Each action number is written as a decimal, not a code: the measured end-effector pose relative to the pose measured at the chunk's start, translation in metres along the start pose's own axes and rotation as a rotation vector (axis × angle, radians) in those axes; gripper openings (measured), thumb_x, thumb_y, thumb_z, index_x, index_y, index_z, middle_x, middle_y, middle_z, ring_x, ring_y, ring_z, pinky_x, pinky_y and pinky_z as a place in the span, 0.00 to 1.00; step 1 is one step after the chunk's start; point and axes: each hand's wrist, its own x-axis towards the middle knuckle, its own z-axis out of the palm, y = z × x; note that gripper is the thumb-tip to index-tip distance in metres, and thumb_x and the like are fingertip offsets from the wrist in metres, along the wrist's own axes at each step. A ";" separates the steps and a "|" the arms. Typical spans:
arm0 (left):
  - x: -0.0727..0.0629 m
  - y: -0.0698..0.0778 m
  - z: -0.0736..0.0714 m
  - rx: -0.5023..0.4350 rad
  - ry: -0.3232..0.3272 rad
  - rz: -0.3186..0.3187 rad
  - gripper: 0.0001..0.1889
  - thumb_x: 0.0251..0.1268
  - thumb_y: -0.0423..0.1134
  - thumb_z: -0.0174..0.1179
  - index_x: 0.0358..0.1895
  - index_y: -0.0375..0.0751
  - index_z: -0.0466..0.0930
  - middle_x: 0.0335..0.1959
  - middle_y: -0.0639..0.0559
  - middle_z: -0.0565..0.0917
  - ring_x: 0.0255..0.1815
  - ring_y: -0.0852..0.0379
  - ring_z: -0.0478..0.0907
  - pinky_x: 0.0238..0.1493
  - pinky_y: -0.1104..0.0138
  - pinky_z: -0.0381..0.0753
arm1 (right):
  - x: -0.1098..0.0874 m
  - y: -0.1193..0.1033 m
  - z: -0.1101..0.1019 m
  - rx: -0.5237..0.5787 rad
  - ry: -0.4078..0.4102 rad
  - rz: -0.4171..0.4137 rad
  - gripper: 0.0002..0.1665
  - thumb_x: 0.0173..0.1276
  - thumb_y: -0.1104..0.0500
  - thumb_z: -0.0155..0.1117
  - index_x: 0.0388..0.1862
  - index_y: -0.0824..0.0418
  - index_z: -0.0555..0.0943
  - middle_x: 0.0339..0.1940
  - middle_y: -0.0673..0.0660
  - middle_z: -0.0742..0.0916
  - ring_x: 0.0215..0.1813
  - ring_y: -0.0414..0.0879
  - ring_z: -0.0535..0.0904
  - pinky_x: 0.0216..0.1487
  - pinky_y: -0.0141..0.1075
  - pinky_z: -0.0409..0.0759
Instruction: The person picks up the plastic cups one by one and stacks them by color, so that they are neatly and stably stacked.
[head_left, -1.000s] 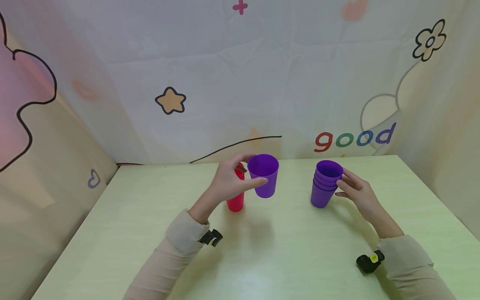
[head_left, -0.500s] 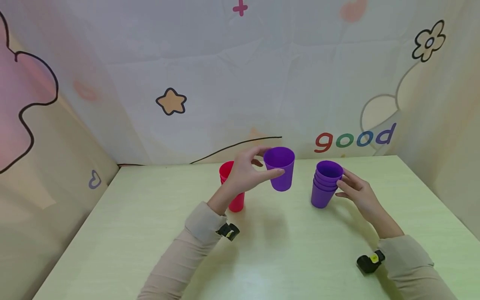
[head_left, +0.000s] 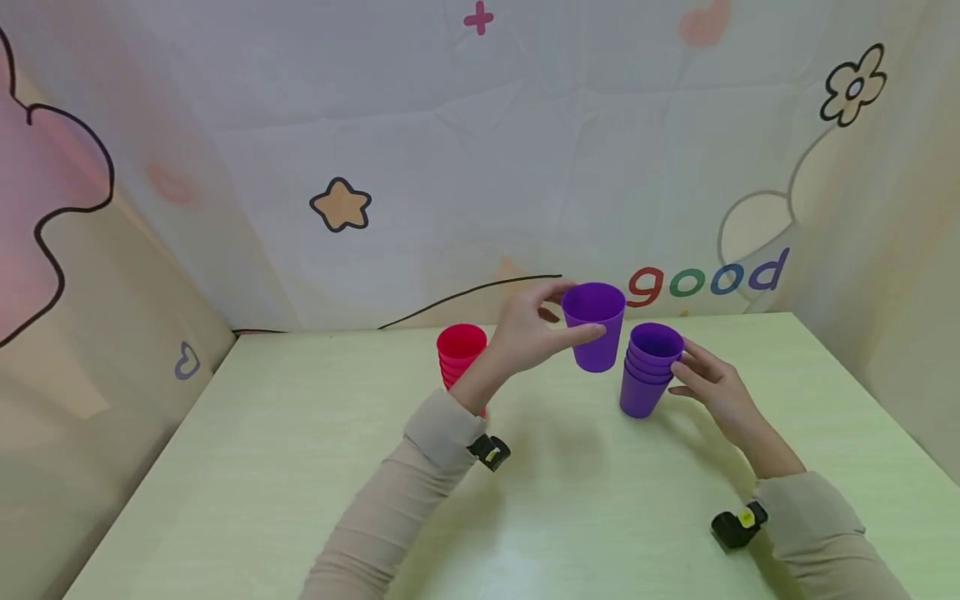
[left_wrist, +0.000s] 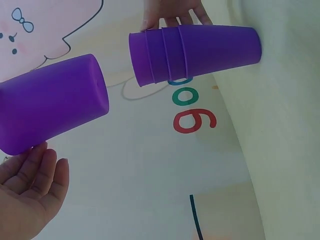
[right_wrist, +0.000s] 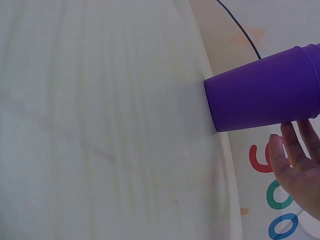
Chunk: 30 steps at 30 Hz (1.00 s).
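A single purple cup point(head_left: 596, 352) hangs in the air, mouth upward, pinched between the thumb and fingers of my left hand point(head_left: 531, 332). To its right stands a nested stack of several purple cups point(head_left: 643, 393) on the table, and the held cup is a little higher than that stack's rim, apart from it. My right hand point(head_left: 718, 393) holds the stack's right side near the top, thumb in front. In the left wrist view the cup point(left_wrist: 60, 102) and the stack point(left_wrist: 215, 47) appear sideways with a gap between them. The right wrist view shows fingers point(right_wrist: 290, 150) against the stack point(right_wrist: 265, 92).
A nested stack of red cups point(head_left: 461, 343) stands on the pale table point(head_left: 300, 467), partly hidden behind my left wrist. A printed cloth backdrop point(head_left: 450, 167) rises along the table's back edge.
My left hand has carried the purple cup rightward and slightly up, closer to the purple stack, uncovering more of the red stack's top. My right hand stays at the purple stack.
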 end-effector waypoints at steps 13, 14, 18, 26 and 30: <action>0.024 0.012 0.020 0.056 -0.062 -0.014 0.27 0.48 0.48 0.68 0.52 0.43 0.75 0.40 0.58 0.80 0.41 0.63 0.72 0.36 0.75 0.74 | -0.001 0.002 0.000 -0.008 -0.003 -0.016 0.29 0.70 0.64 0.49 0.70 0.59 0.58 0.47 0.38 0.80 0.47 0.31 0.77 0.40 0.29 0.78; 0.026 0.012 0.021 0.054 -0.066 -0.013 0.27 0.48 0.48 0.68 0.52 0.43 0.75 0.40 0.58 0.80 0.41 0.63 0.72 0.36 0.75 0.74 | -0.001 0.002 0.000 -0.003 -0.005 -0.019 0.29 0.70 0.64 0.49 0.69 0.59 0.59 0.47 0.38 0.80 0.47 0.31 0.77 0.40 0.29 0.78; 0.034 0.015 0.028 0.068 -0.087 -0.016 0.27 0.48 0.49 0.68 0.53 0.43 0.74 0.40 0.59 0.79 0.42 0.66 0.72 0.36 0.75 0.74 | -0.001 0.001 0.001 -0.004 -0.007 -0.023 0.29 0.70 0.64 0.49 0.69 0.58 0.59 0.47 0.39 0.80 0.47 0.31 0.77 0.41 0.28 0.78; 0.046 0.017 0.041 0.111 -0.108 -0.002 0.27 0.48 0.49 0.68 0.52 0.42 0.74 0.40 0.60 0.79 0.42 0.67 0.71 0.36 0.76 0.73 | -0.001 0.000 0.001 -0.008 -0.012 -0.019 0.29 0.70 0.64 0.49 0.69 0.56 0.60 0.47 0.39 0.80 0.47 0.31 0.76 0.41 0.28 0.78; 0.052 0.016 0.046 0.133 -0.113 -0.023 0.28 0.48 0.50 0.68 0.53 0.42 0.74 0.41 0.60 0.78 0.43 0.67 0.71 0.38 0.76 0.71 | -0.001 0.001 -0.001 0.012 -0.023 -0.041 0.28 0.70 0.65 0.48 0.68 0.54 0.62 0.47 0.40 0.80 0.47 0.31 0.76 0.41 0.28 0.78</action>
